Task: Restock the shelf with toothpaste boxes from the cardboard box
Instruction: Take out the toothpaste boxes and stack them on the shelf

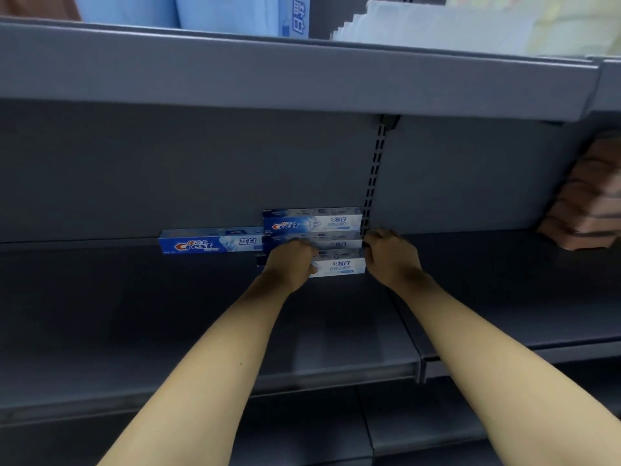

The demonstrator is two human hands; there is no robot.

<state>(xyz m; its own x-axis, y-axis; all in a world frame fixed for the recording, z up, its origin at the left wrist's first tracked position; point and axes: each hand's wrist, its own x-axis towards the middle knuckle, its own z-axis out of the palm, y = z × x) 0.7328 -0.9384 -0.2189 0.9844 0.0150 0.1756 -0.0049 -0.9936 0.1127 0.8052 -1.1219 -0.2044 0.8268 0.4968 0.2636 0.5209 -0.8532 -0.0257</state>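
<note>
So the person's left hand [293, 260] and right hand [391, 255] are each curled round an end of a white toothpaste box [339, 265] at the back of the grey shelf [168, 314], beside a blue Crest box [210, 242].

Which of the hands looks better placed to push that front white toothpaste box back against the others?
Probably the left hand: it lies over the front white box, while the right hand only holds its end.
</note>
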